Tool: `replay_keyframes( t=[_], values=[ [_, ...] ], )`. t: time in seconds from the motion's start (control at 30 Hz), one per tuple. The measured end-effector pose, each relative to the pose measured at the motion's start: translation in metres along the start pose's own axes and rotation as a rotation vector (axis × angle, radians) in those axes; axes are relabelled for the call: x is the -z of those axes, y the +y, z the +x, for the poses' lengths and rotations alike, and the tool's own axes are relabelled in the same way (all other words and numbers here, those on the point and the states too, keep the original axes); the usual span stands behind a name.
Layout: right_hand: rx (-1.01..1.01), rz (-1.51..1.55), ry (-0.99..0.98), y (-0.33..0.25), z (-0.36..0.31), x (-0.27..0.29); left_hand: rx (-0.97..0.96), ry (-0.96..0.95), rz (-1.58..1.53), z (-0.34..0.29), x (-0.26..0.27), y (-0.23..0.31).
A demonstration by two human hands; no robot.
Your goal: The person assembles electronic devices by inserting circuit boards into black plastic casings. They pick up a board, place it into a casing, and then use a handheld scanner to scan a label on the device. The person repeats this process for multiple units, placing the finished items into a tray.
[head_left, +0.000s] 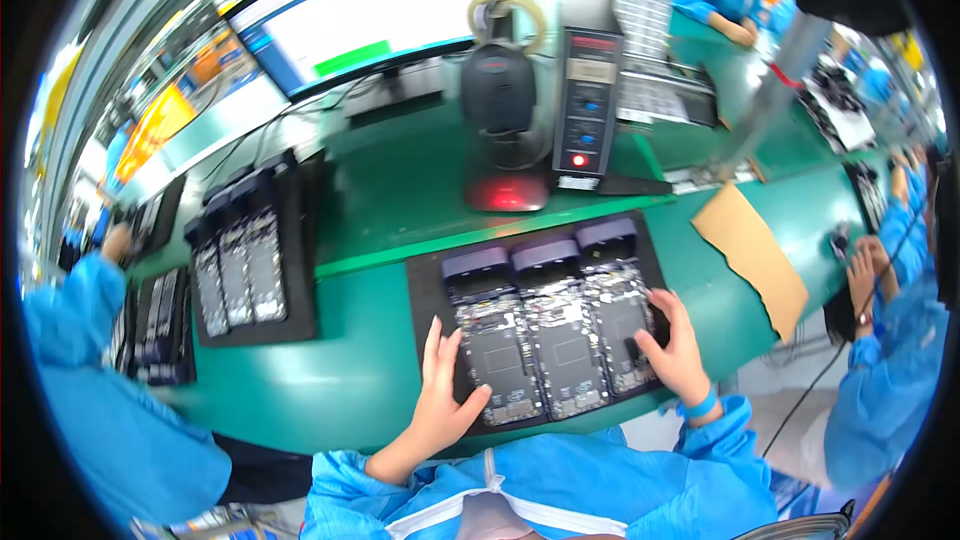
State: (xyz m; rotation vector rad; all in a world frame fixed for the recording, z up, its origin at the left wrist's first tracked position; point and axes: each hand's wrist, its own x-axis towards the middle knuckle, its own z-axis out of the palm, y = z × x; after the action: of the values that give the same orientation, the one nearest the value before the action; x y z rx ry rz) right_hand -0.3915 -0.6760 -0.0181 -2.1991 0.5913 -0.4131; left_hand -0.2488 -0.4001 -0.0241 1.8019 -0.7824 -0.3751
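Three opened phones lie side by side on a black mat (428,285) in front of me, their boards and dark batteries showing: a left phone (500,360), a middle phone (570,355) and a right phone (615,320). Each has a dark purple-rimmed piece at its far end. My left hand (445,400) is at the left phone's outer edge, its fingers spread and holding nothing. Over the right phone's outer edge rests my right hand (680,352), a blue band at its wrist, thumb and fingers apart. Whether the fingertips touch the phones I cannot tell.
Beyond the mat stand a black scanner (500,90) with a tape roll (535,15), a control box (588,105) with a red light, and a monitor (370,10). More opened phones (240,265) lie left. Brown cardboard (755,260) lies right. Co-workers in blue (110,400) sit on both sides.
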Motion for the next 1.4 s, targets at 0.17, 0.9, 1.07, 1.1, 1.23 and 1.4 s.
replay_keyframes(
  t=[0.17, 0.9, 1.07, 1.1, 1.23, 1.4],
  values=[
    [0.083, -0.007, -0.058, -0.027, 0.064, 0.064, 0.376, 0.204, -0.907, 0.010, 0.000, 0.004],
    [-0.016, 0.770, 0.380, -0.065, 0.198, -0.006, 0.534, 0.111, -1.333, -0.025, 0.026, -0.015],
    [0.042, 0.709, -0.108, -0.103, 0.178, -0.068, 0.426, 0.091, -1.303, 0.029, 0.033, 0.018],
    [0.015, 0.764, -0.129, -0.105, 0.181, -0.069, 0.413, 0.103, -1.306, 0.045, 0.032, 0.025],
    [-0.047, 0.998, -0.064, -0.111, 0.183, -0.065, 0.268, 0.195, -1.334, 0.117, 0.023, 0.036],
    [0.024, 1.203, 0.187, -0.112, 0.163, -0.047, 0.198, 0.334, -1.384, 0.183, 0.018, 0.030]
  ],
)
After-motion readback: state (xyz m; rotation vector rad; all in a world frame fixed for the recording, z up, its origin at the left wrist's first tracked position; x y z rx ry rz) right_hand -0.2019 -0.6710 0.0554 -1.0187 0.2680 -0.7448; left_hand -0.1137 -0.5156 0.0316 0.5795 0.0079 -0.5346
